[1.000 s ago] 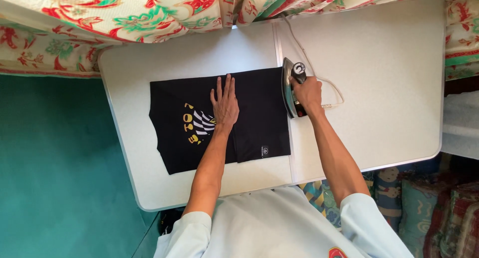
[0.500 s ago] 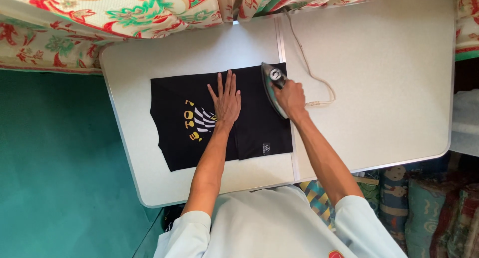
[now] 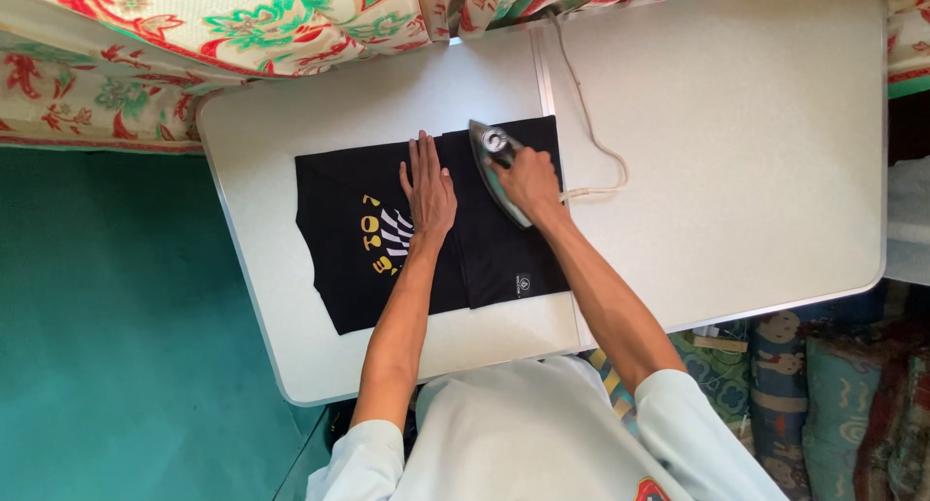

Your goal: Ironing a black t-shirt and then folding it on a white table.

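Observation:
A folded black shirt (image 3: 349,196) with a yellow and white print lies on a white folding table (image 3: 736,152). My left hand (image 3: 428,191) lies flat on the shirt's middle, fingers together, pressing it down. My right hand (image 3: 531,183) grips the handle of a silver clothes iron (image 3: 489,152) that rests on the shirt's right half, just beside my left hand. The iron's pale cord (image 3: 589,133) runs from my right hand across the table toward the far edge.
A floral cloth in red, green and cream (image 3: 242,26) hangs along the table's far side. A teal floor (image 3: 116,346) lies to the left. Patterned cushions or bedding (image 3: 823,394) sit below the table's near right edge.
My right hand has slid the iron leftward from the bare table at the shirt's right edge onto the shirt. My left hand has stayed flat on the shirt.

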